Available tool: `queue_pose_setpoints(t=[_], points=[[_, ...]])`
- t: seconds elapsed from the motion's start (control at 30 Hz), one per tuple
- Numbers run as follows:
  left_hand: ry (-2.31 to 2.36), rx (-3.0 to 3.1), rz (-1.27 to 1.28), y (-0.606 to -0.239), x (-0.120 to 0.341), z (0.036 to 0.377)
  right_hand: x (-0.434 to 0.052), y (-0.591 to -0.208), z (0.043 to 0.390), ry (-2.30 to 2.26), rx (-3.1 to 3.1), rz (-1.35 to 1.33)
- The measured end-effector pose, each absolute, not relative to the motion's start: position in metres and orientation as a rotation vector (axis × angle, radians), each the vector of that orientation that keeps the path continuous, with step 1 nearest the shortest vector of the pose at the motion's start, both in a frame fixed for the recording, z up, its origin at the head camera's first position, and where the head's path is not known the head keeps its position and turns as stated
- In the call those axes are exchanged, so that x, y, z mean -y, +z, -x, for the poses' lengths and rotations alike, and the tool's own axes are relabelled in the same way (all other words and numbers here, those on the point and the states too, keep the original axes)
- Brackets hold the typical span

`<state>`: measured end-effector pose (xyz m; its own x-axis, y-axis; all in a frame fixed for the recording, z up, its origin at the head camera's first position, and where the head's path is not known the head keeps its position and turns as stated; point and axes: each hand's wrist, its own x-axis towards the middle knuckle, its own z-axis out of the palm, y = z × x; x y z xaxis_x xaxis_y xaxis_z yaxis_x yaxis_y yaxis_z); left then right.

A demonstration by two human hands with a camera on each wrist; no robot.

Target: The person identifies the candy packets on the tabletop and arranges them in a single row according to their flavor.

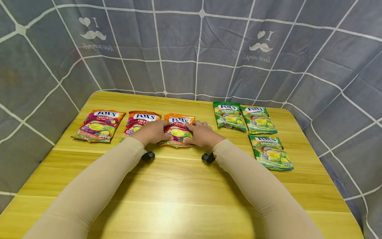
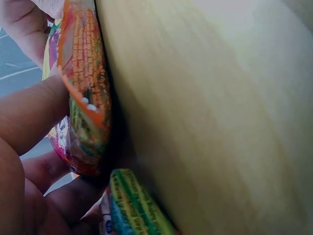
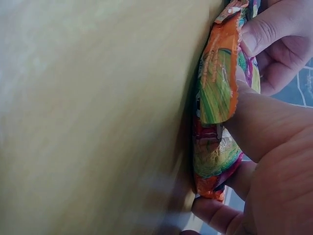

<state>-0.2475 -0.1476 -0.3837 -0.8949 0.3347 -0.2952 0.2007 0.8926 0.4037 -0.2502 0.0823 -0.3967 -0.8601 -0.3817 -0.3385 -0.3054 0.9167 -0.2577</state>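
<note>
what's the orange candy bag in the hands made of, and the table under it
Orange candy bag: looks like thin glossy plastic film, with printed graphics, a crinkled crimped edge and sheen. Table: pale wood or wood-look laminate, going by its grain lines and smooth reflective glare; which one is unclear.

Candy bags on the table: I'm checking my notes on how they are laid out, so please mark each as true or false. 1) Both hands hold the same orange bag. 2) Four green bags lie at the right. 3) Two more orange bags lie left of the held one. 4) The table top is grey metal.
1) True: the left hand and the right hand both grip the orange bag.
2) False: there are three green bags.
3) True: two orange bags lie left of it.
4) False: the table is yellow wood grain.
</note>
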Motion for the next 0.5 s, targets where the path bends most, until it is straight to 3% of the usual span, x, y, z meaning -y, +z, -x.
queue_pose_setpoints(t=[0.3, 0.5], points=[[0.366, -2.678, -0.432, -0.369, 0.140, 0.254, -0.092, -0.393, 0.252, -0.257, -2.700, 0.596], [0.246, -2.719, -0.461, -0.351, 0.126, 0.261, -0.130, -0.381, 0.260, -0.390, -2.805, 0.585]])
